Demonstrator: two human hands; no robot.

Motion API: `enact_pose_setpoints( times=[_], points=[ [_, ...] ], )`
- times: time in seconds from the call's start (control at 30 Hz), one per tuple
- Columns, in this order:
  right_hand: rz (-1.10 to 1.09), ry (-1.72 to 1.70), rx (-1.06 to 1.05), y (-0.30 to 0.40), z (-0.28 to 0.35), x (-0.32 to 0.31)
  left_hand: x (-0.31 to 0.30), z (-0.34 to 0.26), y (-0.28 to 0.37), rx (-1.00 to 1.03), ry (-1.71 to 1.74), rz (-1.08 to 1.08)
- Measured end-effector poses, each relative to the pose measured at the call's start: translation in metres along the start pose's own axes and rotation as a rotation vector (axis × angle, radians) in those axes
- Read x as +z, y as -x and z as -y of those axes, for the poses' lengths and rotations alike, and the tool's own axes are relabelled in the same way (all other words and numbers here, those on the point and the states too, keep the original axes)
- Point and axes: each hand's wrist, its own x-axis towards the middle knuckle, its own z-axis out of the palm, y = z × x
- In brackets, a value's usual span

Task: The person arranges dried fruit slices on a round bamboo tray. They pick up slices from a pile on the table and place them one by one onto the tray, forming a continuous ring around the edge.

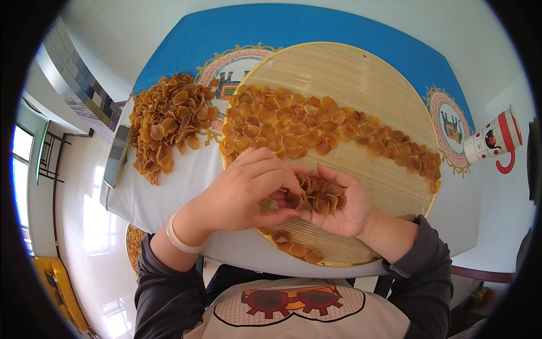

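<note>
My right hand is cupped palm up, holding a clump of thin amber-brown dried slices. The fingers of my left hand pinch at the near-left side of this clump; whether a single slice is between them is hidden. Both hands are over a round woven bamboo tray with a yellow rim. Across its middle runs a band of flat-laid slices, slightly overlapping. A short row of slices lies along the near rim. To the left of the tray a loose heap of the same slices rests on the tablecloth.
The blue and white tablecloth bears printed elephant medallions. A smartphone lies at the left edge. At the right stands a white cup with a red handle. Below the table's left side, another container of slices shows partly.
</note>
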Motion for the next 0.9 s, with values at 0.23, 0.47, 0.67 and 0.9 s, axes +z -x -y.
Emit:
enact_pose_setpoints(
  times=[0.23,0.47,0.67,0.9],
  points=[
    [0.074,-0.072,-0.014,0.0,0.0,0.003,-0.016,0.011,0.006,-0.02,0.047,-0.103],
    [0.077,-0.079,-0.007,0.0,0.001,-0.002,-0.014,0.01,0.005,0.008,0.022,-0.035],
    [0.08,-0.108,-0.008,0.001,0.002,-0.004,-0.022,0.015,0.009,-0.013,0.018,-0.108],
    [0.09,-0.079,-0.018,0.0,0.001,-0.003,-0.043,0.02,0.018,-0.194,-0.049,-0.022]
  ],
)
